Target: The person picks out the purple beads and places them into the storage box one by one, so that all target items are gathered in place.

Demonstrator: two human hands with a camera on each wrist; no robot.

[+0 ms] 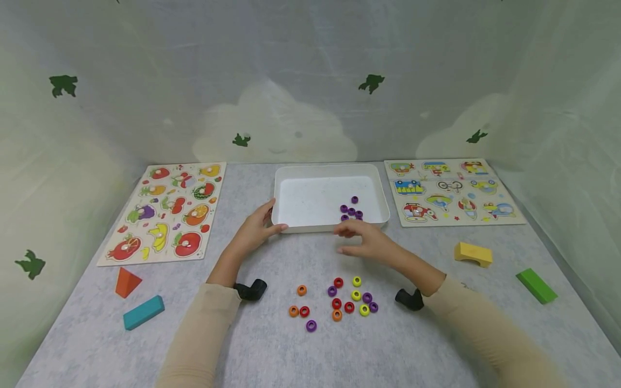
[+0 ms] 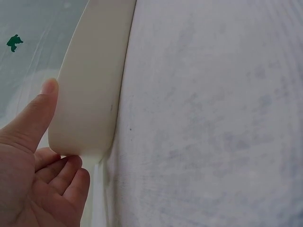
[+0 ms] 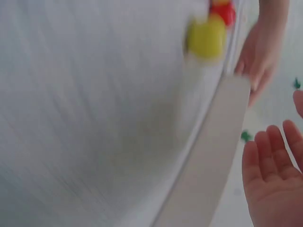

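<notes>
My left hand [image 1: 253, 229] grips the left front corner of a white rectangular tray [image 1: 310, 199]. In the left wrist view, the thumb lies along the tray's wall [image 2: 90, 85] at the rim and the fingers curl at its end. Several purple beads [image 1: 351, 211] lie inside, toward the tray's right front. Over the front right rim hovers my right hand [image 1: 366, 242], its fingers loosely bent with nothing held. The right wrist view shows that hand [image 3: 274, 175] palm up to the camera, beside the tray wall [image 3: 208, 161].
In front of the tray are scattered red, yellow [image 1: 356, 295], orange [image 1: 302, 290] and purple [image 1: 311, 325] beads. A fruit puzzle board [image 1: 165, 215] lies left, a vehicle puzzle board [image 1: 451, 191] right. Orange [image 1: 127, 283], teal [image 1: 144, 312], yellow [image 1: 473, 252] and green [image 1: 536, 285] blocks sit outward.
</notes>
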